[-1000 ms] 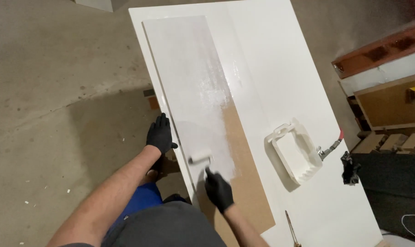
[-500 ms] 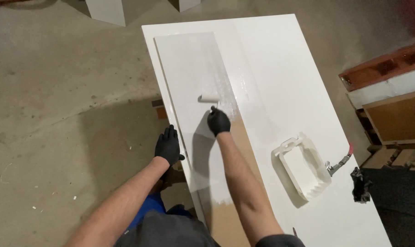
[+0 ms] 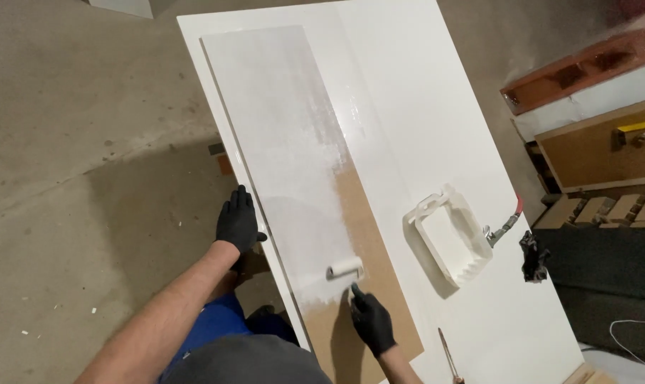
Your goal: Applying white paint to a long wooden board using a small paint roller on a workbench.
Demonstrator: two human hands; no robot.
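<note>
While the right hand (image 3: 372, 323), in a black glove, has its fingers closed round the handle of a small paint roller (image 3: 345, 269), the roller's sleeve lies on a long board (image 3: 294, 163), at the edge where white paint meets bare brown surface. That board rests on a white tabletop (image 3: 436, 114). Left of the board, the gloved left hand (image 3: 238, 222) presses flat, fingers spread, holding nothing. Right of the board sits a white paint tray (image 3: 450, 238).
</note>
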